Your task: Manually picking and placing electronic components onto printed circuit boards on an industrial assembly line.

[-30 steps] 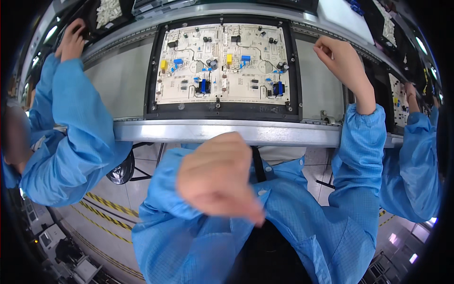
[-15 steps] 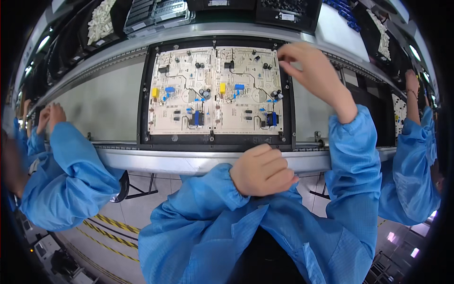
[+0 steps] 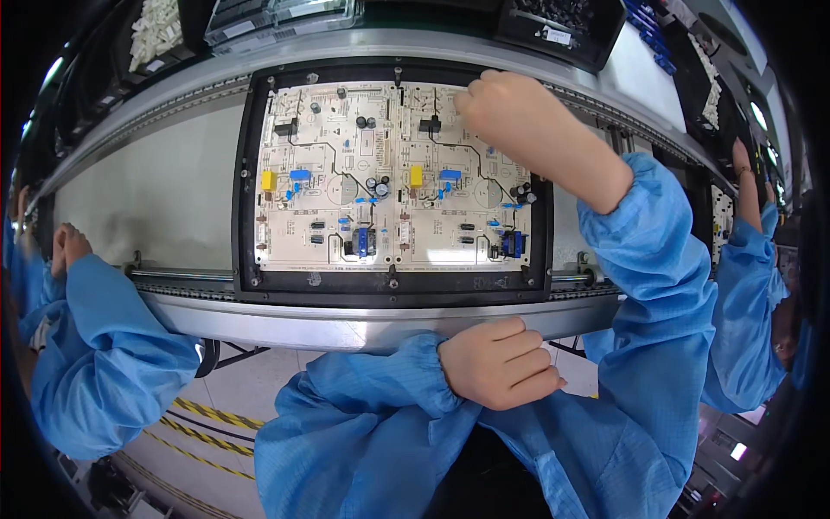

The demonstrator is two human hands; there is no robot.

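Reaching up with your right hand [image 3: 510, 117], you've got the fingers bunched together over the top edge of the right-hand circuit board [image 3: 462, 177], right by a small black part there. Can't tell if anything is pinched between the fingertips, they're curled away from view. Your left hand [image 3: 500, 362] is balled into a loose fist, holding nothing that shows, sitting just below the metal rail [image 3: 346, 322] at the front of the conveyor.

Both boards sit side by side in a black carrier frame [image 3: 246, 186], the left circuit board [image 3: 328, 177] matching the right one: cream colour, each with a yellow block, blue parts and a few black cylinders.

Up top there's a bin of small white parts [image 3: 160, 26] at the left, a clear tray [image 3: 281, 16] in the middle and a black bin [image 3: 566, 24] with a small white label to the right.

Grey conveyor bed [image 3: 156, 195] stretches left of the frame. Other people in blue sleeves [image 3: 104, 346] stand on both sides of you, and yellow-black striped tape [image 3: 207, 415] runs across the floor below.
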